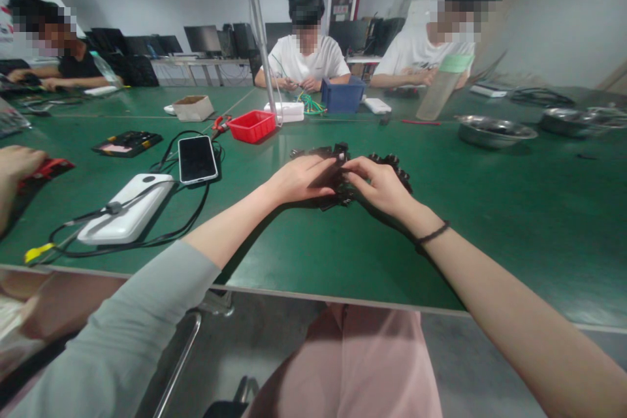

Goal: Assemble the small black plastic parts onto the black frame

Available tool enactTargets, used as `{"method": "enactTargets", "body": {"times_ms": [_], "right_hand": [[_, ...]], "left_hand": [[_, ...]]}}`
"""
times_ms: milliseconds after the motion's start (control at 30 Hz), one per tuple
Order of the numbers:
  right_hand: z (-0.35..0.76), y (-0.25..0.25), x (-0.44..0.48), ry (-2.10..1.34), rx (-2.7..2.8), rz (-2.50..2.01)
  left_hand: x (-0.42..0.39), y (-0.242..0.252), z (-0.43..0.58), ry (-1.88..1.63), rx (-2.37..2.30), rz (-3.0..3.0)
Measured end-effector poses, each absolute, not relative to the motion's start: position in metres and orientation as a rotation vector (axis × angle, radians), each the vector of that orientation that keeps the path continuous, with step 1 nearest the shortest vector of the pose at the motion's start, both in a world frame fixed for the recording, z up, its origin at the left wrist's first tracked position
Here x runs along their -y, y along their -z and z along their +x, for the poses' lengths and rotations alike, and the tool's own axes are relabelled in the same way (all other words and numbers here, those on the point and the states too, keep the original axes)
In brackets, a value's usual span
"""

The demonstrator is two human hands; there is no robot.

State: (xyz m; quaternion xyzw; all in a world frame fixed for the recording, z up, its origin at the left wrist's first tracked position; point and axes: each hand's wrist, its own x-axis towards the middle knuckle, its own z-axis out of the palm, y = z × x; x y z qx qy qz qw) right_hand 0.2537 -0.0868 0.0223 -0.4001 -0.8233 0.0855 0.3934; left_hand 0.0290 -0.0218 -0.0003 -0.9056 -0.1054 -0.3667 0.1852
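We see a wide green table (490,222) filling most of the view, with three other people seated along its far side and far left end. On the right stand two shallow metal bowls (494,130), and a translucent bottle with a green cap (443,88) stands upright near the far edge. A blue bin (341,96) sits before the middle person, and a red tray (252,126) lies just left of a slanted metal pole (259,32). Nearer to us on the left rests a white power bank (128,208) with black cables looping round it, and just beyond it a dark-screened phone (197,159) lies flat. At the left edge another person's hand (14,166) rests beside a small red object.

At the middle of the table, both of our hands meet over a black assembly of small linked parts (392,163), lying on the table surface. The left hand (300,179) lies over its near left side, fingers curled down onto it. The right hand (379,184), a black band on its wrist, pinches the piece with narrowed fingertips touching the left hand's. The object is blurred, so it may be a chain or a toothed mechanism.
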Motion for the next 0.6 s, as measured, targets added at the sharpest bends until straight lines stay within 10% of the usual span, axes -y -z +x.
{"method": "enactTargets", "body": {"times_ms": [600], "right_hand": [[0.2547, -0.0228, 0.0868, -0.177, 2.133, -0.995]], "left_hand": [[0.0207, 0.0014, 0.0286, 1.02, 0.314, -2.552]]}}
